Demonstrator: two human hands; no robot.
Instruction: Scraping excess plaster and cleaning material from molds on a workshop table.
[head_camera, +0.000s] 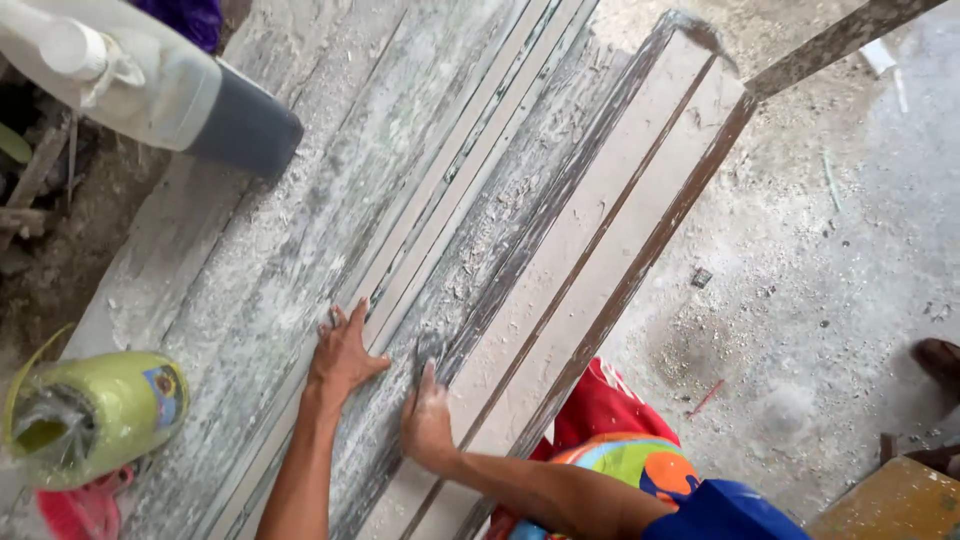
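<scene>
The green container (95, 415) is cut off at the left edge, and its contents are blurred. The pale jug (140, 85) is cropped by the top edge. Under the right hand (428, 425), something dark, perhaps sandpaper, is mostly hidden. A foot (940, 360) is cut off at the right edge.

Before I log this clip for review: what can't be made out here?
Head view only:
- right hand: motion-blurred fingertips, so whatever it rubs on the grey panel is unclear.
- plastic jug: cut off by the top-left edge.
- green bucket: contents hidden by glare.
- left hand: palm hidden, pressed flat.
</scene>
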